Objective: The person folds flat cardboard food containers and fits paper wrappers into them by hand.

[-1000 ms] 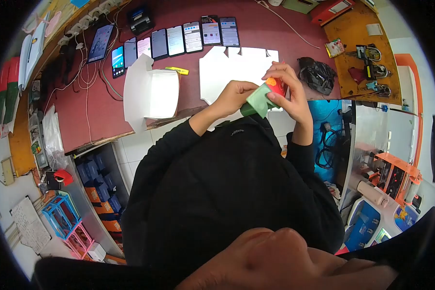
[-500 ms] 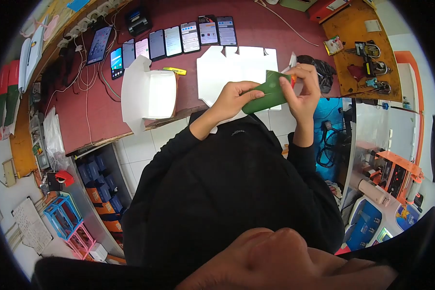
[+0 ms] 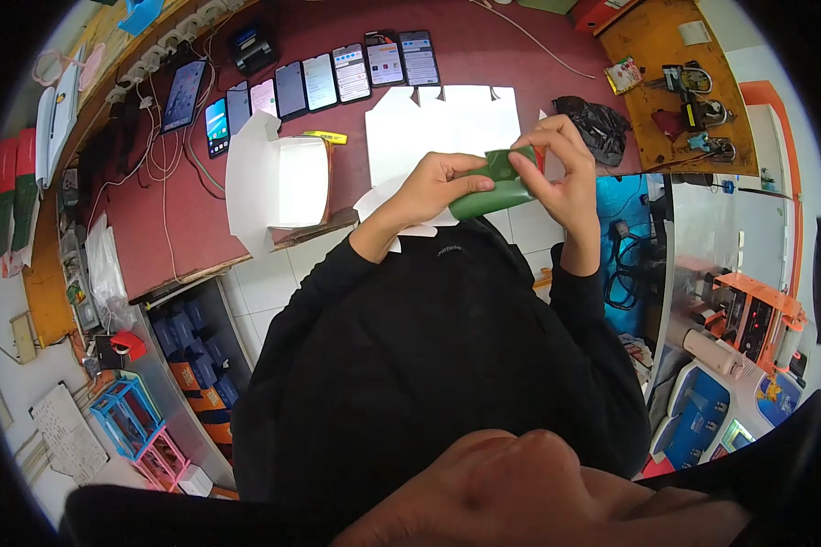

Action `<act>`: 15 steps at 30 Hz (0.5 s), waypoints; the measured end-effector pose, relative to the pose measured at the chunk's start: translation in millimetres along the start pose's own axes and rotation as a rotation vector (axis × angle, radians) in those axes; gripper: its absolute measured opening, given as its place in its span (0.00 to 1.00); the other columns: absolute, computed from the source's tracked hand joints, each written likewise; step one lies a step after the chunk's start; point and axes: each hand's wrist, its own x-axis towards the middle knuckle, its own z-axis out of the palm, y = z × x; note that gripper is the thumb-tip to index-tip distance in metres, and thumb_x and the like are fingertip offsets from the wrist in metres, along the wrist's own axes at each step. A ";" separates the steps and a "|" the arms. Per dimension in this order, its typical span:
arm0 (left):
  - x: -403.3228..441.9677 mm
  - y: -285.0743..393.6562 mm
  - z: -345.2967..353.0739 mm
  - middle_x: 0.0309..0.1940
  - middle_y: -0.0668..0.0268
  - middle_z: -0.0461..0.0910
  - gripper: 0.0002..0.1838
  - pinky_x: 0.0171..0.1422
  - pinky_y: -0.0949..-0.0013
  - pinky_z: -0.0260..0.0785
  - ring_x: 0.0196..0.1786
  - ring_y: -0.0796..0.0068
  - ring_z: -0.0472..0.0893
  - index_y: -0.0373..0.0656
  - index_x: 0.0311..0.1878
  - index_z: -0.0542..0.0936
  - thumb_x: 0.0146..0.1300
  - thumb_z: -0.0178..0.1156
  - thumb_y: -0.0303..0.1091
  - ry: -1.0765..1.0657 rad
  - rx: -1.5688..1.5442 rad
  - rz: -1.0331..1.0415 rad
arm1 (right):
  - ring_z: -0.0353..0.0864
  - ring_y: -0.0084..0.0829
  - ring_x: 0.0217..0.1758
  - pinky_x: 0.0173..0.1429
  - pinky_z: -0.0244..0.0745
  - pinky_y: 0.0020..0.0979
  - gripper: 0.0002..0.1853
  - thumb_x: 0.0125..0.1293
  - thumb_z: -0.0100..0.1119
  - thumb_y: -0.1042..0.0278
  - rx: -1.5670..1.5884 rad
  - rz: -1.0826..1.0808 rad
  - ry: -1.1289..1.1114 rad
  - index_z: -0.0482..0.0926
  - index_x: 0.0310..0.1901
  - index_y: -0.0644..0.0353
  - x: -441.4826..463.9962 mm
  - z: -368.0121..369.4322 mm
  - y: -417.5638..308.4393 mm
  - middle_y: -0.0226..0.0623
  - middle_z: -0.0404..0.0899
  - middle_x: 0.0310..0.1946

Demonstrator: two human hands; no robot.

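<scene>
Both hands work on a piece of glossy green card (image 3: 497,193) with white parts below it and a bit of red at its right end. My left hand (image 3: 429,189) pinches its left side between thumb and fingers. At the upper right edge, my right hand (image 3: 564,171) presses it with the thumb, fingers folded behind. The card curves between them, over the desk's front edge. Just behind the hands lies a flat white cut-out card sheet (image 3: 442,123). Left of them stands an open white carton (image 3: 301,182) with its flap up, and a small yellow object (image 3: 327,137) beside it.
A row of several phones (image 3: 350,75) runs along the back of the red desk (image 3: 164,228). A crumpled black plastic bag (image 3: 595,132) sits right of my hands. Cables (image 3: 155,146) trail at the left, near a larger phone (image 3: 184,96).
The green card's upper part has bent down and curved. My right hand has moved slightly left and downward. More of the white part shows beneath my left hand. The view has shifted a little.
</scene>
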 end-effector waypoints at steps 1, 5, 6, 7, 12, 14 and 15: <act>-2.1 4.1 3.0 0.37 0.67 0.83 0.15 0.42 0.80 0.70 0.37 0.86 0.78 0.33 0.52 0.80 0.65 0.61 0.31 0.033 -0.033 0.032 | 0.73 0.26 0.35 0.39 0.68 0.25 0.10 0.50 0.68 0.76 0.001 0.001 0.000 0.82 0.36 0.62 1.3 0.5 -0.7 0.33 0.73 0.34; -4.1 6.8 5.3 0.39 0.66 0.83 0.16 0.42 0.80 0.71 0.38 0.85 0.79 0.34 0.53 0.80 0.65 0.61 0.31 0.044 -0.140 0.101 | 0.72 0.25 0.35 0.40 0.67 0.25 0.08 0.52 0.67 0.76 0.116 0.071 -0.187 0.81 0.35 0.63 7.1 2.3 0.5 0.33 0.73 0.34; -4.5 6.8 4.2 0.39 0.66 0.83 0.16 0.42 0.80 0.71 0.38 0.85 0.79 0.34 0.53 0.80 0.65 0.61 0.31 0.040 -0.137 0.099 | 0.72 0.26 0.37 0.43 0.66 0.25 0.07 0.53 0.66 0.75 0.171 0.122 -0.305 0.81 0.35 0.64 7.3 2.1 1.5 0.33 0.73 0.34; -5.0 6.0 2.6 0.39 0.66 0.83 0.15 0.43 0.80 0.71 0.38 0.85 0.79 0.34 0.53 0.79 0.66 0.61 0.31 0.050 -0.126 0.069 | 0.72 0.26 0.37 0.43 0.66 0.25 0.07 0.53 0.66 0.75 0.170 0.125 -0.299 0.81 0.35 0.64 8.0 2.5 4.2 0.33 0.73 0.34; 0.5 2.3 -10.8 0.37 0.65 0.83 0.13 0.43 0.79 0.72 0.38 0.83 0.80 0.35 0.52 0.77 0.68 0.58 0.31 0.014 -0.195 0.024 | 0.76 0.29 0.41 0.45 0.72 0.30 0.14 0.50 0.71 0.69 0.089 -0.022 -0.020 0.84 0.41 0.57 14.3 13.9 3.6 0.34 0.75 0.38; 1.1 8.2 -17.6 0.36 0.63 0.83 0.09 0.40 0.76 0.75 0.37 0.81 0.81 0.38 0.48 0.74 0.69 0.56 0.31 0.248 -0.232 0.118 | 0.76 0.33 0.45 0.50 0.72 0.34 0.17 0.49 0.72 0.68 -0.013 -0.195 0.063 0.84 0.43 0.54 13.9 18.4 0.9 0.35 0.75 0.40; 5.3 12.3 -22.1 0.37 0.61 0.83 0.08 0.38 0.73 0.78 0.36 0.77 0.83 0.39 0.47 0.73 0.70 0.55 0.32 0.321 -0.360 0.182 | 0.76 0.37 0.48 0.54 0.72 0.38 0.20 0.47 0.73 0.68 -0.116 -0.369 0.144 0.84 0.45 0.52 13.1 21.7 -1.2 0.36 0.76 0.43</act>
